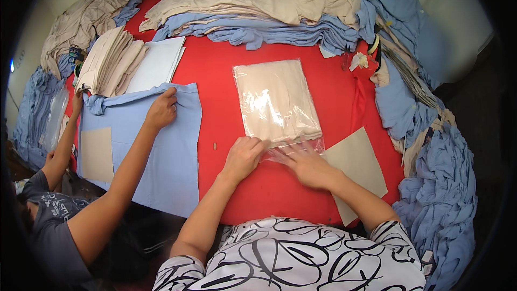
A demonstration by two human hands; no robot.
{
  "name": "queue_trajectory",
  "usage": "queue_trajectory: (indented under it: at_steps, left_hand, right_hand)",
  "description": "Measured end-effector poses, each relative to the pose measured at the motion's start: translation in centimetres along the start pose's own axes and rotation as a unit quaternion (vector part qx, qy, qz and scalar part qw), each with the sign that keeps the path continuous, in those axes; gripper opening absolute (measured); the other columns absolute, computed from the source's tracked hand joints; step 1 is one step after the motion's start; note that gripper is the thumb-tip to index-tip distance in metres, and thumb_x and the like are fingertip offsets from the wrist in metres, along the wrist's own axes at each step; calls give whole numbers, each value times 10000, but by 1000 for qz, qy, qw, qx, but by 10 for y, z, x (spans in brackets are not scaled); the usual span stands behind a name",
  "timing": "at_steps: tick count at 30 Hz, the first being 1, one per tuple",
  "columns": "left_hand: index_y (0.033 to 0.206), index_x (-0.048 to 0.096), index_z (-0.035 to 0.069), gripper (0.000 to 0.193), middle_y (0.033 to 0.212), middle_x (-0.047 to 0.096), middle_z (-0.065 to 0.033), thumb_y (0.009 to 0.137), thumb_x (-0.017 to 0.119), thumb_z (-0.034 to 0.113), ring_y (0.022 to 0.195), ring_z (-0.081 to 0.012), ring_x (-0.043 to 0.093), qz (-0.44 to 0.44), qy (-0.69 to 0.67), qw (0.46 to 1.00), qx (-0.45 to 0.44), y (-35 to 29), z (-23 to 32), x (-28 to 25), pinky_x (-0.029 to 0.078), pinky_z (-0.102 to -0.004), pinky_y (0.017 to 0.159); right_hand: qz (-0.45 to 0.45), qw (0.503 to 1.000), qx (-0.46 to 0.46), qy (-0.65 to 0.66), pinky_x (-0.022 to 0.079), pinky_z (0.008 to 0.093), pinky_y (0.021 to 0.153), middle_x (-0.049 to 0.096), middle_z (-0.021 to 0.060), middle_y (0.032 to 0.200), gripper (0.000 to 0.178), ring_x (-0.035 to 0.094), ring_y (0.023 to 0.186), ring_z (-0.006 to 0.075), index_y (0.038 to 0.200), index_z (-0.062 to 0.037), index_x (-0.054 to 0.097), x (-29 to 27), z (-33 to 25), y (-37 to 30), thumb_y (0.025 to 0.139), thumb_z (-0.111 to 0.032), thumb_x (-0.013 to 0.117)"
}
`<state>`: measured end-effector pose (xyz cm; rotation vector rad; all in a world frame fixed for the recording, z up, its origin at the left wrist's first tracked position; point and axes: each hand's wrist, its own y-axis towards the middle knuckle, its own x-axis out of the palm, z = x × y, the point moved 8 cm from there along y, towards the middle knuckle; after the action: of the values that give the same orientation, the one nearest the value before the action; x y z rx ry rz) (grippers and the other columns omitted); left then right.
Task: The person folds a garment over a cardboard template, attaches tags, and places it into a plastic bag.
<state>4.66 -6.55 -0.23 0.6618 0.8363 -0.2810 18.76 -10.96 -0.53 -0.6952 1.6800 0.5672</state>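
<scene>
A folded beige garment (272,94) lies flat inside a clear plastic bag (318,145) in the middle of the red table. At the bag's near left corner my left hand (245,155) is closed, fingertips pinching the plastic edge. My right hand (311,170) rests at the near end of the bag, its fingers stretched out over the loose plastic and slightly blurred. A beige card sheet (356,170) lies beside my right wrist, partly under my forearm.
To the left, a co-worker's hands hold a blue cloth (161,151) with a beige card (97,153) on it. Folded beige garments (110,62) and white sheets (156,64) lie beyond. Beige and blue stacks (258,0) line the far edge; blue cloth (439,194) is heaped right.
</scene>
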Motion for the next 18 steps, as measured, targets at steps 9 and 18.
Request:
queue_trajectory:
  at_steps: [9, 18]
  left_hand:
    - [1051, 690, 51, 364, 1122, 663, -50, 695, 662, -17, 1055, -227, 608, 42, 25, 999, 13, 0, 6, 6, 483, -379, 920]
    - [1424, 447, 62, 602, 1479, 441, -77, 839, 585, 95, 1388, -222, 385, -116, 98, 985, -81, -45, 23, 10, 220, -479, 1175]
  right_hand:
    - [228, 958, 171, 26, 121, 656, 1125, 220, 116, 1591, 602, 150, 1473, 345, 1481, -218, 387, -84, 99, 173, 965, -521, 453]
    - [182, 969, 158, 62, 74, 688, 1116, 227, 137, 1585, 713, 150, 1457, 415, 1486, -202, 383, -29, 108, 190, 909, -610, 477]
